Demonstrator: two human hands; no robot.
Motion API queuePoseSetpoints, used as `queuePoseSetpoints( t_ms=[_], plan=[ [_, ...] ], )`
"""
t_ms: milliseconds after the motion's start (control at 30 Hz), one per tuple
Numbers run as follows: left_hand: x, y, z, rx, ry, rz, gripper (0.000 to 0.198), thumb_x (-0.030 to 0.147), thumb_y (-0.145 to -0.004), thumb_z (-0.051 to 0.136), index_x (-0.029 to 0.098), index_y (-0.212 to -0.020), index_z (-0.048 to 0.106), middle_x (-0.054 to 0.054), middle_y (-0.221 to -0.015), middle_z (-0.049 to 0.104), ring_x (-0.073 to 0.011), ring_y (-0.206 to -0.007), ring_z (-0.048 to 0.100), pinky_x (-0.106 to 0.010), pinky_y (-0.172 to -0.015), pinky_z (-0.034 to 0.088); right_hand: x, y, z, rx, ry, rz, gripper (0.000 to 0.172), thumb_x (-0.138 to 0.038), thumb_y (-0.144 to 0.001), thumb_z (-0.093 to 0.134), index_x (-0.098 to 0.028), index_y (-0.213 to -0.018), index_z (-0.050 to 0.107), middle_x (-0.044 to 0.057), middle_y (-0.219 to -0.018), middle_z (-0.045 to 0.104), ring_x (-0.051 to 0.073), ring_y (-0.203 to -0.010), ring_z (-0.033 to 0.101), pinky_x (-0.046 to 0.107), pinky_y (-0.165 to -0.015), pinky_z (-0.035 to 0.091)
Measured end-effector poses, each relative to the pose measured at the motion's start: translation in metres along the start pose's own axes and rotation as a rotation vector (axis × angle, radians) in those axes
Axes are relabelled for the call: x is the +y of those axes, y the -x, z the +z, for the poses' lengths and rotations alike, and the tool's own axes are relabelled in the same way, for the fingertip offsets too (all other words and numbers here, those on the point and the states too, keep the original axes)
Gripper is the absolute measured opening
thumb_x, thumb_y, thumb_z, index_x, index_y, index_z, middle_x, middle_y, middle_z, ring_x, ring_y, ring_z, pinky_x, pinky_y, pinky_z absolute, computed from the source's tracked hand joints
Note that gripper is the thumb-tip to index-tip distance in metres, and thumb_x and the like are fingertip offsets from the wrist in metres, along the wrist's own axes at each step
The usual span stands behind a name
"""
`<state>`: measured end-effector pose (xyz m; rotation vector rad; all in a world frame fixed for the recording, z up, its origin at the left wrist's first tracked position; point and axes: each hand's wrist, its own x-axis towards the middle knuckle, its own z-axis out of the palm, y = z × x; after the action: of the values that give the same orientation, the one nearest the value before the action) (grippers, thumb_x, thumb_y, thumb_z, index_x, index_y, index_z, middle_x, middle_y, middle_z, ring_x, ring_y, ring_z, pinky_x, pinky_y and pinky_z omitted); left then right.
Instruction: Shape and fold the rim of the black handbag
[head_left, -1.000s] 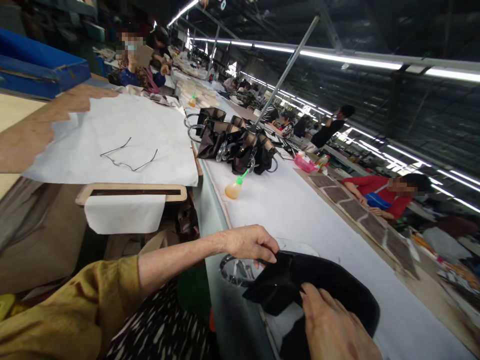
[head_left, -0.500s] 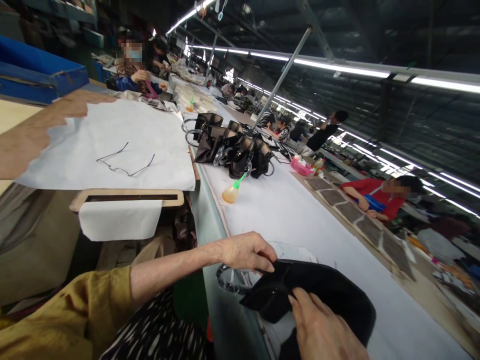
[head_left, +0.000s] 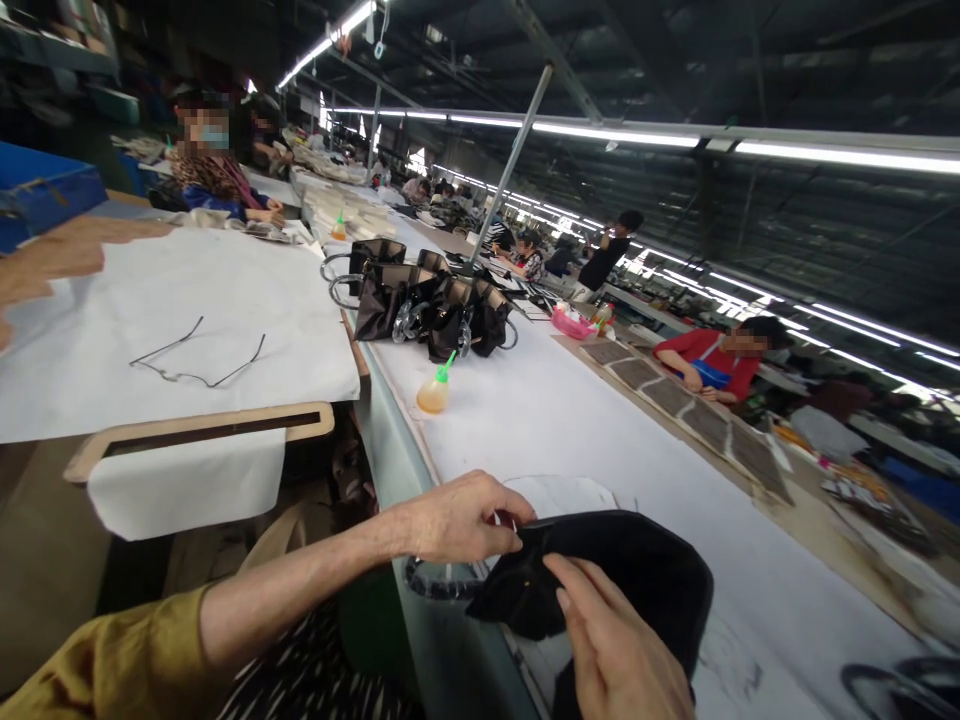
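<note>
A black handbag [head_left: 652,560] lies tilted at the near edge of the white-topped table, its dark inside facing me. Its handle [head_left: 442,583], wrapped in clear plastic, sticks out to the left over the edge. My left hand [head_left: 465,515] pinches the bag's upper left rim between thumb and fingers. Close beside it, my right hand [head_left: 619,640] is closed on the bag's near side, fingertips by the left corner; what lies under its palm is hidden. A small bright dot shows on the black material between the hands.
Beyond the bag stand a squeeze bottle [head_left: 433,390] of amber liquid with a green nozzle and several dark handbags [head_left: 427,300]. Eyeglasses [head_left: 199,365] rest on white paper at left. A metal pole [head_left: 514,165] rises from the table. A co-worker in red [head_left: 709,360] sits across.
My right fingertips have moved closer to my left hand along the bag. The view has turned right, bringing dark looped handles into the lower right corner. The left hand keeps its pinch.
</note>
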<state>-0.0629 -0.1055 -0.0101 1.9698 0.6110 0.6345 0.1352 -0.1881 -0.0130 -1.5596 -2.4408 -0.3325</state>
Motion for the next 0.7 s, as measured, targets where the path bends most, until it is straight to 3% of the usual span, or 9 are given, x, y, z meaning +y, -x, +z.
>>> queuePoseSetpoints(
  t_ms=[200,400,700],
  plan=[
    [0.005,0.002,0.007,0.007,-0.057,0.004,0.021,0.016,-0.077,0.044,0.013,-0.09,0.061,0.003,-0.076,0.059,-0.0089,-0.066,0.048,-0.016,-0.061,0.036,-0.008,-0.007,-0.005,-0.027,-0.146,0.171,0.034,-0.012,-0.083,0.028,-0.022,-0.1,0.055,0.002,-0.093,0.061,0.013,-0.081,0.06,0.018,-0.068,0.048],
    [0.009,0.003,0.016,0.044,-0.147,0.024,0.019,0.012,-0.075,0.041,0.014,-0.08,0.059,0.003,-0.069,0.058,-0.0086,-0.062,0.047,-0.016,-0.058,0.034,-0.016,-0.016,-0.009,-0.055,-0.241,0.234,0.028,-0.013,-0.083,0.026,-0.023,-0.083,0.053,0.001,-0.079,0.058,0.012,-0.069,0.058,0.02,-0.06,0.044],
    [0.02,-0.002,0.019,0.087,-0.306,-0.002,0.014,0.009,-0.064,0.042,0.015,-0.067,0.055,0.002,-0.057,0.053,-0.0087,-0.052,0.043,-0.019,-0.051,0.032,-0.025,-0.022,-0.011,-0.044,-0.166,0.311,0.028,-0.005,-0.078,0.03,-0.021,-0.081,0.053,0.002,-0.077,0.061,0.015,-0.073,0.059,0.023,-0.064,0.041]
  ],
)
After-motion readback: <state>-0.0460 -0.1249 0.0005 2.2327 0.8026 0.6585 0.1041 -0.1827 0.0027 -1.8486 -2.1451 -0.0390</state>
